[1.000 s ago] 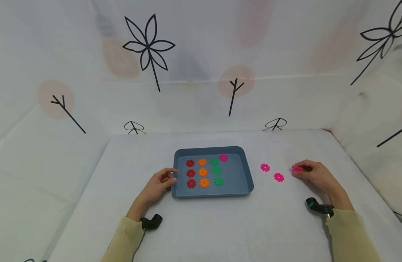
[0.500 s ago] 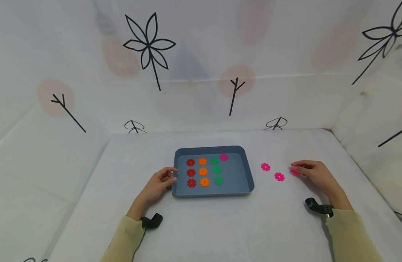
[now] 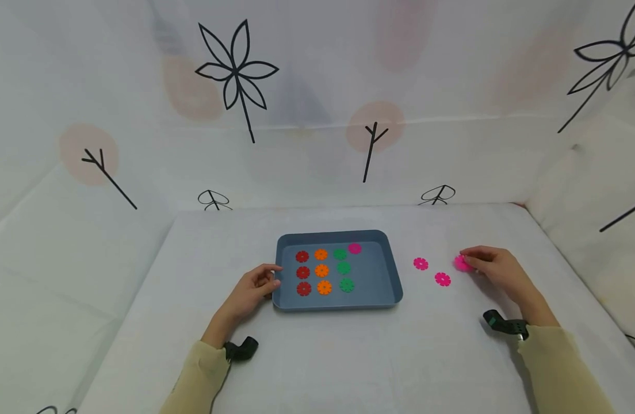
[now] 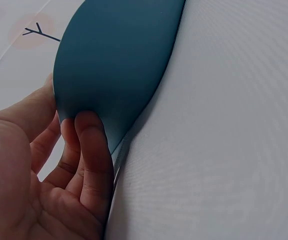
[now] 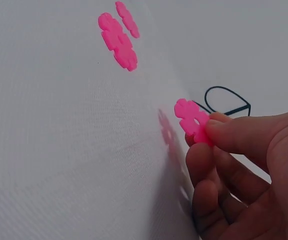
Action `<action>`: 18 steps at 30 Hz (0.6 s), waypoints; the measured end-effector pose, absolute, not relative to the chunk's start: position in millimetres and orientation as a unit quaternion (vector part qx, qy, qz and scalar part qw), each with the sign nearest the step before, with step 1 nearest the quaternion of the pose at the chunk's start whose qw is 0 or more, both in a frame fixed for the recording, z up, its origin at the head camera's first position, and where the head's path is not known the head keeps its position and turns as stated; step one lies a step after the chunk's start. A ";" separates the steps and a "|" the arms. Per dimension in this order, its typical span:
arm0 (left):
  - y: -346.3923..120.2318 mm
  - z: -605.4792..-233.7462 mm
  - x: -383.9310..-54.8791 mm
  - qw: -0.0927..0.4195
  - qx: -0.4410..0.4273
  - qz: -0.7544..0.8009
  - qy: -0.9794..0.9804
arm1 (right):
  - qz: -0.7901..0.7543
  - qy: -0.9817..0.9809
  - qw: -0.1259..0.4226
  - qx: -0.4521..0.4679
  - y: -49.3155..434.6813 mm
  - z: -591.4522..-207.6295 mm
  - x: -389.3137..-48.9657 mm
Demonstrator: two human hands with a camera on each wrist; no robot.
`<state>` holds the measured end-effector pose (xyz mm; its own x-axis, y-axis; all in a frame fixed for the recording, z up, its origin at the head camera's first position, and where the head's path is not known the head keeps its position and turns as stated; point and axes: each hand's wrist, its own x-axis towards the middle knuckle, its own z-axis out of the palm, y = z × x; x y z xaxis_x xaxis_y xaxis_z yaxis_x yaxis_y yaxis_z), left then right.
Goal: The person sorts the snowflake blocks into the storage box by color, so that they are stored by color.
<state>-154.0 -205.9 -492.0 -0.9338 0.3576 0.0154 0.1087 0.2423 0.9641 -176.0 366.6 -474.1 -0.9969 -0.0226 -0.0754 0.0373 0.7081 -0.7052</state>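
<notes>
Between thumb and fingers my right hand (image 3: 496, 270) pinches a pink flower-shaped disc (image 5: 191, 120), held just above the cloth, where its shadow falls. Two more pink discs lie on the table to its left, one nearer (image 3: 443, 279) and one farther (image 3: 421, 264). My left hand (image 3: 251, 293) grips the left rim of a blue-grey tray (image 3: 382, 282); in the left wrist view its fingers bear on the tray's outer wall. Inside the tray stand columns of red discs (image 3: 303, 272), orange discs (image 3: 322, 271) and green discs (image 3: 344, 268). A single pink disc (image 3: 355, 248) lies near its far side.
White cloth covers the table (image 3: 348, 356). Behind it rises a white cloth backdrop (image 3: 307, 167) printed with black plant drawings. Each wrist wears a black camera, one left (image 3: 241, 349) and one right (image 3: 501, 323).
My right hand has lifted the pink disc slightly off the cloth and turned it so more of its face shows. The left hand stays at the tray's rim.
</notes>
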 end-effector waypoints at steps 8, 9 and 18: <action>-205.0 -491.2 -152.8 0.098 0.153 0.603 0.777 | -0.380 0.923 0.054 -0.022 358.1 -469.2 -180.5; -204.8 -491.1 -152.7 0.098 0.155 0.602 0.777 | -0.376 0.925 0.056 -0.025 356.4 -467.8 -181.4; -205.2 -491.1 -153.6 0.101 0.146 0.594 0.785 | -0.369 0.926 0.056 -0.059 334.6 -452.6 -192.6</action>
<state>-153.6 -205.2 -491.1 -0.9368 0.3494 0.0162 0.1104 0.2514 0.9616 -192.6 334.6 -452.6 -0.9867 -0.1510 -0.0609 -0.0678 0.7210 -0.6896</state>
